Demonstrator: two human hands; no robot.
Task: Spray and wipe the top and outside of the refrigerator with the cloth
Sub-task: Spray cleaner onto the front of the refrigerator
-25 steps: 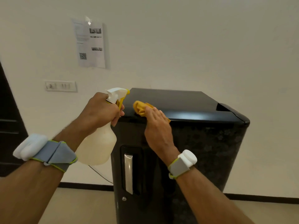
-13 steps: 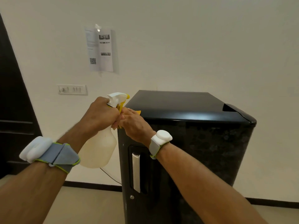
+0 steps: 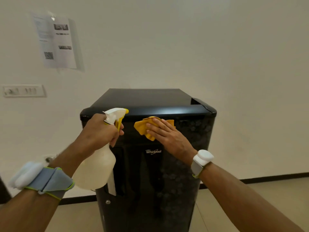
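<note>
Pale plastic spray bottle (image 3: 95, 169) hung in your left hand (image 3: 100, 129), fingers curled round its neck, nozzle towards the refrigerator (image 3: 167, 190). Just to its right, your right hand (image 3: 167, 136) pressed the yellow cloth (image 3: 142, 128) with straight fingers against the door's upper front, just under the top edge. The rest of the door lay below those fingers. Half a second earlier that hand was at the top's front left corner, against your left hand.

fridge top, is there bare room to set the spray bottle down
Yes: the black refrigerator top is bare, from the wall to its front lip, left of the corner notch. Crowded below the lip: left hand gripping the spray bottle, right hand flat on the cloth.
</note>
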